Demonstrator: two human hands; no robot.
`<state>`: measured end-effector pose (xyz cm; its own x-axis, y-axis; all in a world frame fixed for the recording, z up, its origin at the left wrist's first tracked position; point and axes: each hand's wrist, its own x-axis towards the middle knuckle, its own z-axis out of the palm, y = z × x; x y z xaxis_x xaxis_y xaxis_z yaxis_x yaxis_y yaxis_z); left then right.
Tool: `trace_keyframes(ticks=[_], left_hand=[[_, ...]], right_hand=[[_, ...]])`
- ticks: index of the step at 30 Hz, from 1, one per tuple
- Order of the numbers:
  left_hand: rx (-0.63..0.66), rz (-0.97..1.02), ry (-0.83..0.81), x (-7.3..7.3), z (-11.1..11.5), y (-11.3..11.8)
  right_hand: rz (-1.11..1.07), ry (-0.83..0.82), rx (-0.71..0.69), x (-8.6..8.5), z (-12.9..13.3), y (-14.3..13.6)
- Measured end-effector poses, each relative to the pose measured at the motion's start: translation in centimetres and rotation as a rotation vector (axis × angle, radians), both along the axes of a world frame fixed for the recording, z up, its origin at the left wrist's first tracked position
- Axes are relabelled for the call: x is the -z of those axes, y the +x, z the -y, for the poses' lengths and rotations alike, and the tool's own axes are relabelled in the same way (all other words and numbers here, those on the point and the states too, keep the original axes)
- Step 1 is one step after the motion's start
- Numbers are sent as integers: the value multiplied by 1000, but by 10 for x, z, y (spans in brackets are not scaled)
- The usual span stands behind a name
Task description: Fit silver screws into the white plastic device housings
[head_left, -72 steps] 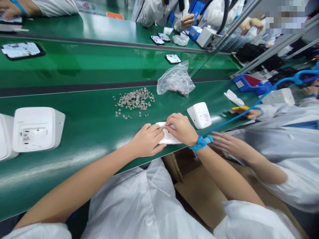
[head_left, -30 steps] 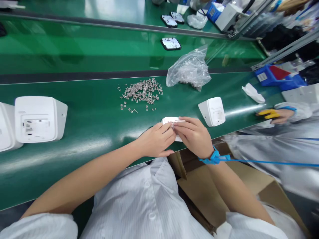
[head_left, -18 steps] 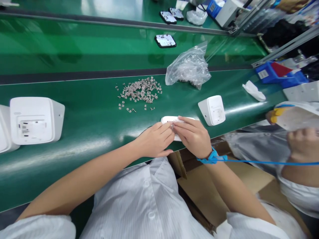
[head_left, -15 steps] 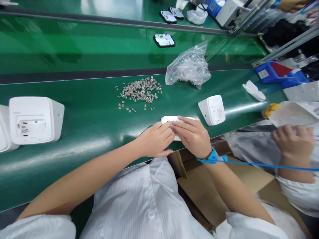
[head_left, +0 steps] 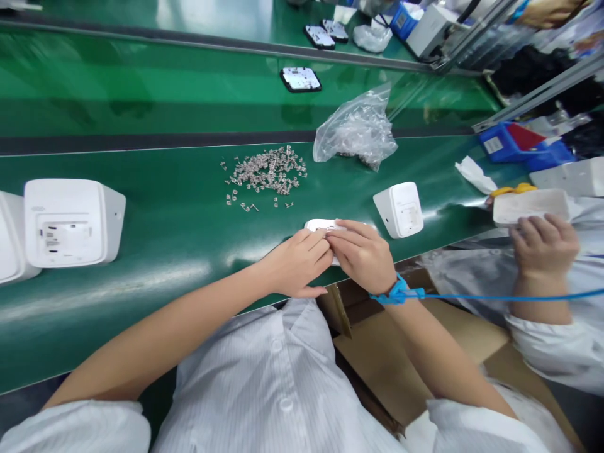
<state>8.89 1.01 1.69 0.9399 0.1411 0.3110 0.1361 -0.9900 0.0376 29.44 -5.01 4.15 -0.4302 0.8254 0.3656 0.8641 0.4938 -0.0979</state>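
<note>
A white plastic housing point(head_left: 319, 224) lies at the near edge of the green bench, mostly covered by my hands. My left hand point(head_left: 301, 261) comes over it from the left, fingers bent and fingertips pressed together, with the thumb sticking out below. From the right, my right hand point(head_left: 364, 257) meets it, its fingertips closed against the left ones on top of the housing. Whatever small piece sits between the fingertips is hidden. Beyond the hands is a pile of small metal clips point(head_left: 271, 170), with several loose ones in front of it.
White housings stand at left point(head_left: 66, 220) and right point(head_left: 406, 211). A clear plastic bag point(head_left: 356, 135) lies behind. A circuit board point(head_left: 301, 79) rests on the green belt point(head_left: 141, 82). A blue cord point(head_left: 491, 297) runs from my right wrist past a co-worker's hand point(head_left: 545, 251) holding a white part.
The circuit board on the belt has moved left. The co-worker's hand and white part at right have shifted and tilted. My hands stay nearly in place on the housing.
</note>
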Motion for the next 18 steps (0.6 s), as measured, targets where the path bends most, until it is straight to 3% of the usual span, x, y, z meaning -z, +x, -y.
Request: trace_keyframes(ticks=[3,6,9,18], left_hand=[[-2,17,28,0,0,-1],[5,16,39,1,1,-2],[-3,6,39,0,0,-4],[-33,-6,-10,-2,2,-6]], right_hand=[[-81,33,4,0,-3,-1],[-169,42,107,-1,-10,-1],[-115,9,201,0,-21,0],[-39,8,248,5,-34,-3]])
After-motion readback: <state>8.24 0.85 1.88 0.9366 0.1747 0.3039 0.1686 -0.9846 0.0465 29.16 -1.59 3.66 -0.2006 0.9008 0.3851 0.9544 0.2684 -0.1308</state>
